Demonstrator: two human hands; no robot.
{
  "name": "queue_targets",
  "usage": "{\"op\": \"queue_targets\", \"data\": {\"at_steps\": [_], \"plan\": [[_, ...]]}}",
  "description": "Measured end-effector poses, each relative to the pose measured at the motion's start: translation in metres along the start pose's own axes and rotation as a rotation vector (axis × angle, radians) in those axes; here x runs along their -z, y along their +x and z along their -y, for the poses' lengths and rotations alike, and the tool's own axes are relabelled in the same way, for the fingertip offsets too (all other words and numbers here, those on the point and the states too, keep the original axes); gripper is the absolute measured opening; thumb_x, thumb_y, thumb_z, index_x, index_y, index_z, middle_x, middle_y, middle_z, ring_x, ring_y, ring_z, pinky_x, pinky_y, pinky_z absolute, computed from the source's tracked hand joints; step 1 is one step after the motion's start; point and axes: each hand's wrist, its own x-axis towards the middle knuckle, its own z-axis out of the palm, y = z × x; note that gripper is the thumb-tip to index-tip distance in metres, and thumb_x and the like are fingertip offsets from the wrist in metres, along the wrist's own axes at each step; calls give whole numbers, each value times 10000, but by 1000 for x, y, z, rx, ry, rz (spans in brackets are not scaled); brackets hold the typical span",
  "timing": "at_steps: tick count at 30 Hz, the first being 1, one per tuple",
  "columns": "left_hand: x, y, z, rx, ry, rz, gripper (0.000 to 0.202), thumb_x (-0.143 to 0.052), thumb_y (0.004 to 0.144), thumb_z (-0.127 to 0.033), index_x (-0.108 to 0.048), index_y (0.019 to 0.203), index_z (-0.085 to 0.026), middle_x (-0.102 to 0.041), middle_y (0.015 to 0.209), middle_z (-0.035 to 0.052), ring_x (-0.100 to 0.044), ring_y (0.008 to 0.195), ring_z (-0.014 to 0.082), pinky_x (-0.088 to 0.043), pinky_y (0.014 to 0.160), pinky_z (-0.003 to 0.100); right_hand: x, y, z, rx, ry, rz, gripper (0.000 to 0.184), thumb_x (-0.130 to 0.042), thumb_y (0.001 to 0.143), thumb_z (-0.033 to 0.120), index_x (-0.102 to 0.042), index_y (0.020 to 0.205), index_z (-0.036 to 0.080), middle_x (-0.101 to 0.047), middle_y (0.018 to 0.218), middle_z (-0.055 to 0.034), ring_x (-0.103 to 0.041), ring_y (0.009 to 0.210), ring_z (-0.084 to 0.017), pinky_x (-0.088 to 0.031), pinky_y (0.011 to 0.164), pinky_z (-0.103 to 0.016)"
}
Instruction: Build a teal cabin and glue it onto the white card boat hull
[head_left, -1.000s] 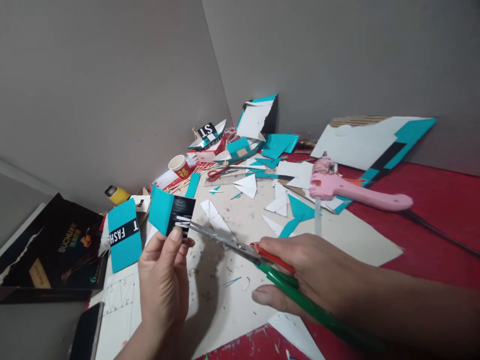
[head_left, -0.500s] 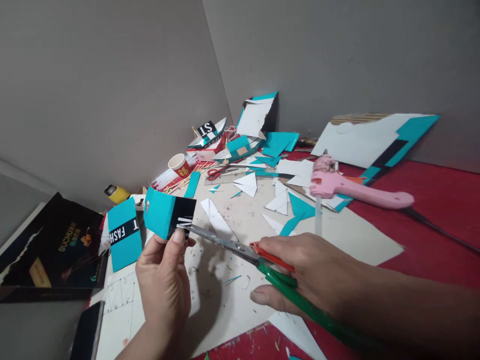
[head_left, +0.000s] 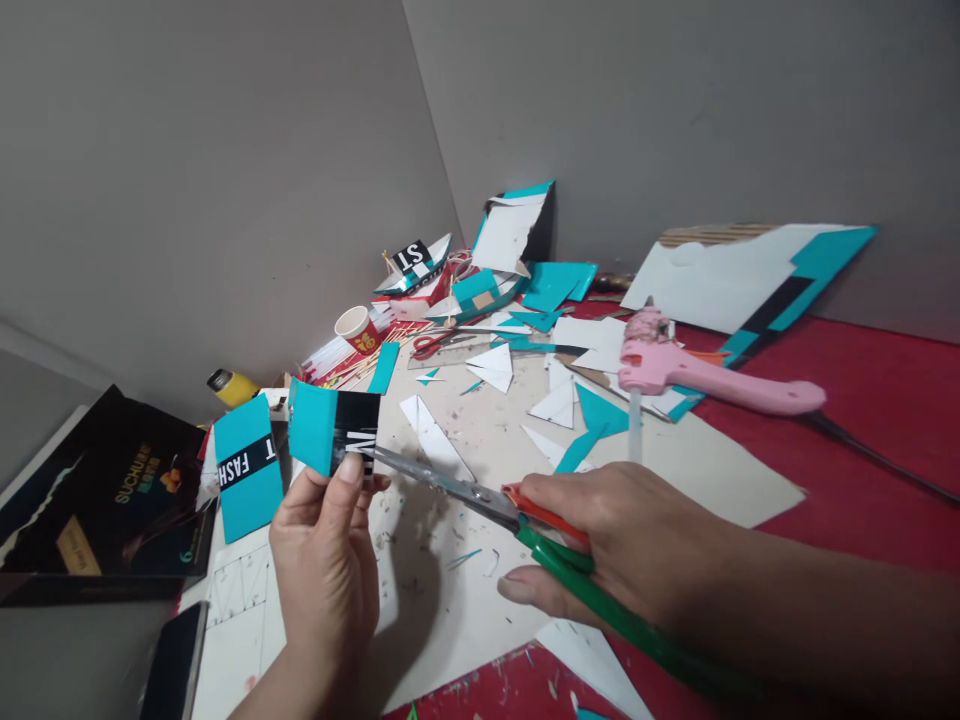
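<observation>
The left hand [head_left: 330, 550] has its thumb and fingers pinched tight on the bottom of a blue and black card [head_left: 313, 425], lifted above the pale sheet [head_left: 442, 640], perhaps so its side edge is free for the blades. The right hand [head_left: 622, 540] is curled partly open around the handles of the scissors [head_left: 535, 544], which point at that edge, though I can't tell if the tips touch it. Past the hands, the pink glue gun [head_left: 735, 386] and white paper bits [head_left: 493, 369] sit in the way of the little boat [head_left: 480, 293] at the back.
</observation>
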Motion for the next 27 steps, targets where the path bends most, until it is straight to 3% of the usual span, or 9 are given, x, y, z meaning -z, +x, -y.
{"op": "queue_targets", "data": {"at_steps": [21,27], "plan": [[2,-1,-2,-69,31,39,102,-798,700,-185,-703,734,-168,-706,748,-12,-629,637,91,-558,661,217,-5,-1,-4,24,126,38,360,-618,764,555,-542,732,205,-568,612,-1,-446,510,-119,-353,498,-238],[3,-1,0,-80,37,35,92,-797,704,-186,-722,757,-174,-708,744,-10,-637,665,97,-561,666,217,-9,-1,-7,88,109,-44,390,-603,777,580,-537,703,202,-546,599,1,-417,507,-118,-316,490,-248]]}}
